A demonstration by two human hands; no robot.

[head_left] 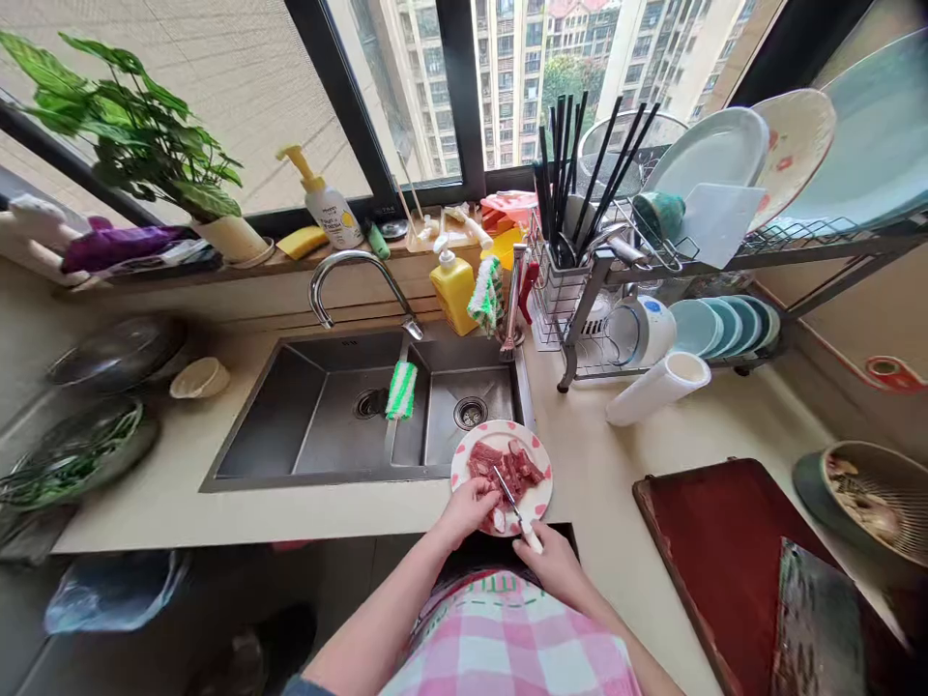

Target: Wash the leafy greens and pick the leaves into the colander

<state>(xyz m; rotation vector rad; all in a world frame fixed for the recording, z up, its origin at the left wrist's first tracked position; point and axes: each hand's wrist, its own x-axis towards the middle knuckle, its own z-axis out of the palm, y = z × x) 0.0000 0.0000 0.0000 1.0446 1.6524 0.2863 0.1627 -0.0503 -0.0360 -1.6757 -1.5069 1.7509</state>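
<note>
A white plate with pink spots [537, 501] straddles the counter's front edge and the right sink basin, with raw red meat [511, 469] heaped on it. My left hand [471, 507] is at the plate's left side, its fingers closed on a piece of meat that they partly hide. In my right hand [552, 561], at the plate's near right rim, is a small white-handled knife [535, 538]. Its slim blade points away from me and to the left, over the meat.
A double sink [304, 425] with a green-striped cloth [401, 391] on its divider lies ahead. At right are a dish rack [580, 329], a paper roll [659, 387], a dark red cutting board [725, 551] with a cleaver [819, 619], and a bowl [812, 478].
</note>
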